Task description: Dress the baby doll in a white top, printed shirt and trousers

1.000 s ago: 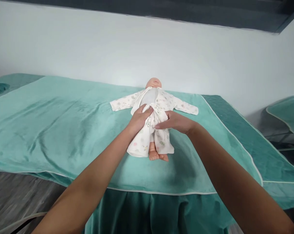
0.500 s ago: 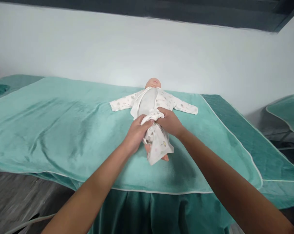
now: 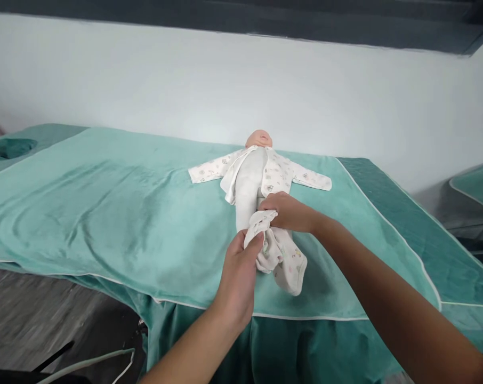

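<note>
A baby doll (image 3: pixel 250 176) lies on its back, head toward the wall. It wears a white printed baby jacket (image 3: pixel 279 172), hanging unfastened at the front with both sleeves spread wide. White printed baby trousers (image 3: pixel 274 250) are bunched around the doll's lower legs, one trouser leg flopping toward me on the right. My left hand (image 3: pixel 241 269) grips the gathered waistband from the near left, thumb on top. On the other side, my right hand (image 3: pixel 291 212) is closed on the same waistband. The doll's feet are hidden by the cloth.
Under the doll spreads a light green velvet sheet (image 3: pixel 153 213) with a white-piped edge, over a darker green bed cover (image 3: pixel 405 229). A white wall (image 3: pixel 185 85) rises behind. At lower left a pale cable (image 3: pixel 93 358) crosses above the grey floor (image 3: pixel 29 309).
The trousers have slid from the doll's hips down to its lower legs, uncovering its pale thighs. Both my hands have moved toward me with the waistband, the left one farther.
</note>
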Tool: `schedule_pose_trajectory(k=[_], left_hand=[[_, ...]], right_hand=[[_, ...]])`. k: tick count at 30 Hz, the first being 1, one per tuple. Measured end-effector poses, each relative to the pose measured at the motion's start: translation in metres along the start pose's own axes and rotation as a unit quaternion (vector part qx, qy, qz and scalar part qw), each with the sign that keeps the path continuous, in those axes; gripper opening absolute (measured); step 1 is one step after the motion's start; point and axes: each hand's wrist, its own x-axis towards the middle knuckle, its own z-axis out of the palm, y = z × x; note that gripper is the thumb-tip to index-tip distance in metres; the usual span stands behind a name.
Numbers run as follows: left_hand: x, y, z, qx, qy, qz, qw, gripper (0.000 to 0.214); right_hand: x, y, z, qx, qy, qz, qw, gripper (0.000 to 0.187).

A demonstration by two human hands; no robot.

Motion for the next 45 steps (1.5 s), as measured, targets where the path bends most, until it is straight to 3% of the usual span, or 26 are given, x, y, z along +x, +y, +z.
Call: schedule_pose_trajectory(k=[8,14,19,23,26,30,34,39,45], left_hand=[[-0.034,-0.031,-0.011,-0.086,0.051,-0.013,0.995,0.031],[-0.022,-0.058,-0.04,-0.131,0.088,0.0,0.987,0.043],[-0.011,-0.069,-0.062,-0.042,0.086,0.025,0.995,0.037],[-0.009,-0.064,-0.068,0.147,0.085,0.08,0.982,0.031],[-0.008,-0.057,-0.071,0.229,0.06,0.086,0.968,0.029],[0.001,-0.049,-0.077,0.272,0.038,0.103,0.956,0.024],[0.018,-0.04,-0.078,0.317,0.082,0.166,0.93,0.02],[0.043,-0.03,-0.077,0.36,0.118,0.239,0.894,0.017],[0.069,-0.018,-0.08,0.394,0.087,0.273,0.873,0.019]], right_hand=[[-0.007,-0.012,0.001,-0.054,-0.045,0.009,0.997,0.006],[-0.008,-0.029,0.012,-0.184,-0.084,0.031,0.979,0.008],[-0.013,-0.036,0.022,-0.238,-0.077,0.032,0.968,0.012],[-0.019,-0.036,0.031,-0.244,-0.04,0.032,0.968,0.014],[-0.024,-0.037,0.04,-0.227,0.002,0.039,0.973,0.011],[-0.027,-0.038,0.05,-0.198,0.048,0.057,0.977,0.004],[-0.024,-0.037,0.055,-0.195,0.085,0.083,0.974,0.0],[-0.023,-0.029,0.052,-0.126,0.103,0.083,0.983,0.018],[-0.025,-0.027,0.047,-0.065,0.105,0.092,0.988,0.028]])
